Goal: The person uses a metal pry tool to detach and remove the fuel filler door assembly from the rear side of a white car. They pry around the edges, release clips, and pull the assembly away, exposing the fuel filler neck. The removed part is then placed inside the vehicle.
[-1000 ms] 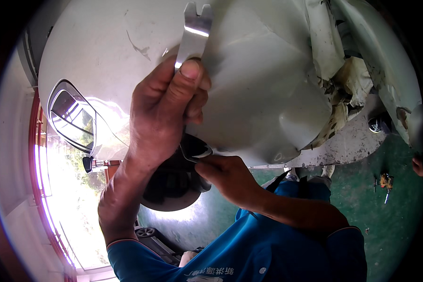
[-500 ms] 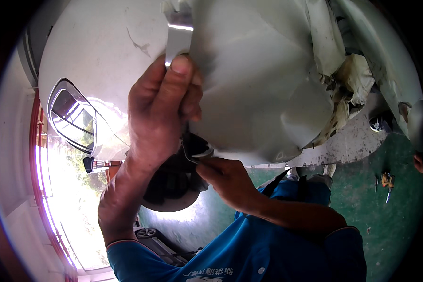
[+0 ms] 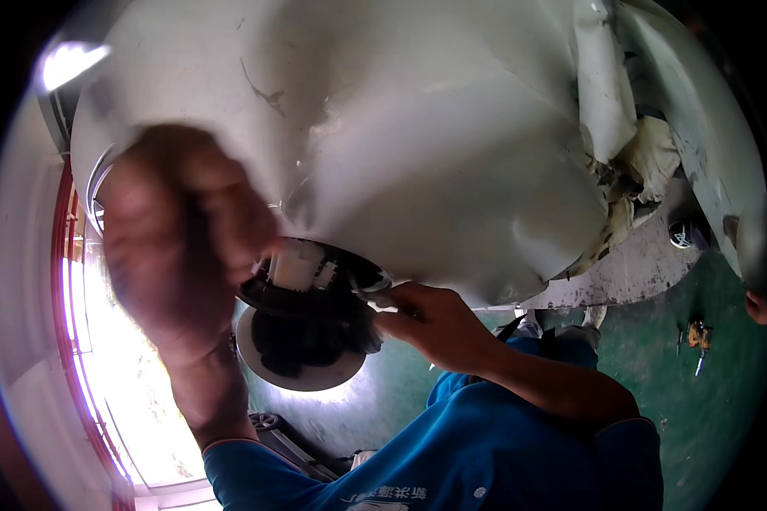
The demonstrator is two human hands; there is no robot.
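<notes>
Black-white fitting (image 3: 302, 319) betw. both hands (image 3: 179, 247)

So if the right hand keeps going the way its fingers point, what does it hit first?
Probably the black round fitting under the dented white car panel. The right hand points left with its fingertips already at the fitting's rim; depth is unclear, so contact can't be confirmed.

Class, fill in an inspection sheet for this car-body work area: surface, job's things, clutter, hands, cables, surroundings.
Surface: white car body panel, dented, scratched, torn at its right edge.
Job's things: round dark lamp unit with a white connector, hanging under the panel.
Clutter: small tools on the green floor.
Hands: left hand blurred, raised beside the lamp unit; right hand fingertips at its rim.
Cables: nothing seen clearly.
Surroundings: bright window at left; another person's hand at far right.
</notes>
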